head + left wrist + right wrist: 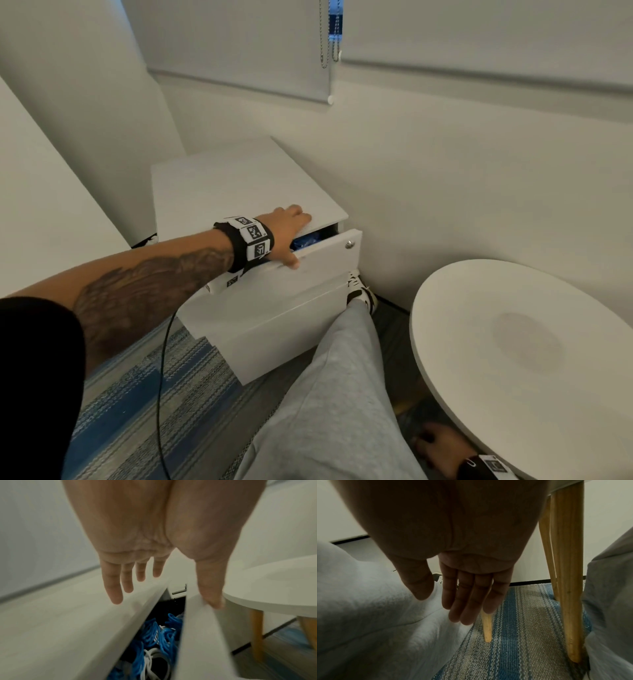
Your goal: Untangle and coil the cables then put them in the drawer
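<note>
The top drawer [322, 251] of a white cabinet [236, 181] stands open by a narrow gap. Inside lie coiled blue cables [161, 632] [306, 240] and white cables [150, 660]. My left hand [291, 233] [164, 588] spans the gap: straight fingers [116, 588] rest on the cabinet top, the thumb [212, 596] presses the drawer front's upper edge. It holds nothing. My right hand [435, 445] [453, 597] hangs relaxed with straight fingers beside my right leg, under the round table, empty.
A round white table [531, 359] on wooden legs [565, 574] stands right of the cabinet. My grey-trousered leg [342, 394] stretches to the cabinet's lower drawer [281, 329]. A thin black wire [161, 394] hangs from my left wrist over the striped carpet [144, 394].
</note>
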A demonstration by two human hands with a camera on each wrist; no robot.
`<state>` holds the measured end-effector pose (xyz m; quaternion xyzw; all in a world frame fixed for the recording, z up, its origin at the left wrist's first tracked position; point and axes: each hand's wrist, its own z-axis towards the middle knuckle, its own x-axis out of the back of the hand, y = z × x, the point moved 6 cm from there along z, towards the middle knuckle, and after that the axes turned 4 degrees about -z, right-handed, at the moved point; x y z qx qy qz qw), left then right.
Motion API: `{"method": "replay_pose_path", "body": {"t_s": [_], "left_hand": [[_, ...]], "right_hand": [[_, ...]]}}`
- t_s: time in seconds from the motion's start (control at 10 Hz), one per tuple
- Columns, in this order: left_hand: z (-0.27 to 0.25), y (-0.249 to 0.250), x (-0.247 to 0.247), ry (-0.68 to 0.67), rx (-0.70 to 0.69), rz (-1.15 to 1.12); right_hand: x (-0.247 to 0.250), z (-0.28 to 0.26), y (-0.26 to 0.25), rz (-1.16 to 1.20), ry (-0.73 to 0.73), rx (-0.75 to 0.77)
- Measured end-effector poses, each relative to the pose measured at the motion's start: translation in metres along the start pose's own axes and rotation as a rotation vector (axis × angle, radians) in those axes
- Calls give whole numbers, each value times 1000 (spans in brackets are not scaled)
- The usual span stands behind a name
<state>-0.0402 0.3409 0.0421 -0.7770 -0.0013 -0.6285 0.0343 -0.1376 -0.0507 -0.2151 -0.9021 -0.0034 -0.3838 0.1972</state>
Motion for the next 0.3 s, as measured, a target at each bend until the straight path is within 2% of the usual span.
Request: {"method": "replay_pose_path", "body": {"t_s": [0.1, 0.2, 0.3], "left_hand": [[5, -23, -3, 31, 132, -22], [10, -30, 0, 40, 198, -17], [12, -29, -14, 56, 210, -17]], "right_hand": [[3, -4, -5, 26, -7, -9], [0, 1, 0, -20, 0, -6], [1, 7, -3, -41, 71, 23]]}}
